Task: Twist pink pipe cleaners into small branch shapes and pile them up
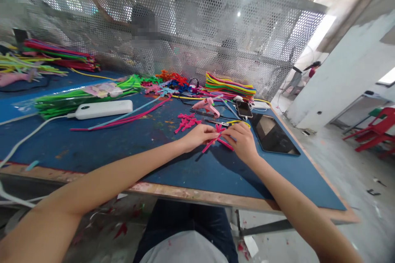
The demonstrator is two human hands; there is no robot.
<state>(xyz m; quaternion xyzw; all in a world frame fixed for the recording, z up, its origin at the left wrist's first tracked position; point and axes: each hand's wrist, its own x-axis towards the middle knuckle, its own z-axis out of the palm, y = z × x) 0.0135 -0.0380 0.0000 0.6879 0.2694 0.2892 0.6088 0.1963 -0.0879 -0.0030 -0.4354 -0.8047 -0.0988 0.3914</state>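
Observation:
Between my two hands is a pink pipe cleaner (210,145), bent into a small shape with legs pointing down and loops on top. My left hand (200,136) pinches it from the left side. From the right, my right hand (242,139) closes its fingertips on the same piece, partly hiding it. Several finished-looking pink pipe cleaner shapes (187,122) lie on the blue mat just left of my hands. Behind them are pliers (220,123) with yellow handles, partly covered by my right hand, and a pink glue gun (207,107).
A tablet (274,133) and a phone (244,109) lie at the right. Bundled pipe cleaners (228,86) and coloured shapes (173,80) line the back by a perforated metal screen (191,16). A white power strip-like block (104,109) with a cable and long loose pipe cleaners (132,118) lie left.

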